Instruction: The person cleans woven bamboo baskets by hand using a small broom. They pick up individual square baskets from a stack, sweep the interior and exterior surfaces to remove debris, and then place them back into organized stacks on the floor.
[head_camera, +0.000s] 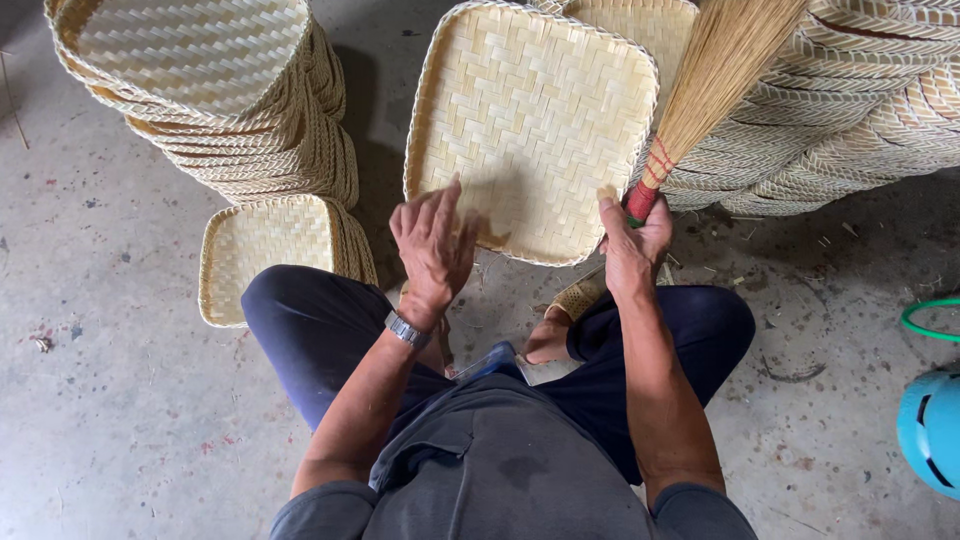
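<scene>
Seated cross-legged on a concrete floor, a person is gripping a small straw hand broom (715, 75) by its red-bound handle in a closed right hand (636, 240), while the left hand (432, 245), fingers loosely spread, is hovering over a square woven tray (530, 110) at centre frame. Stacked woven trays (215, 100) are waiting at upper left; how much brushing is done cannot be told.

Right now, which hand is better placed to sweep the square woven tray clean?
The right hand: it already grips the red-wrapped handle of the straw broom, whose bristles lie by the square woven tray. The left hand is open over the tray's near edge.
</scene>
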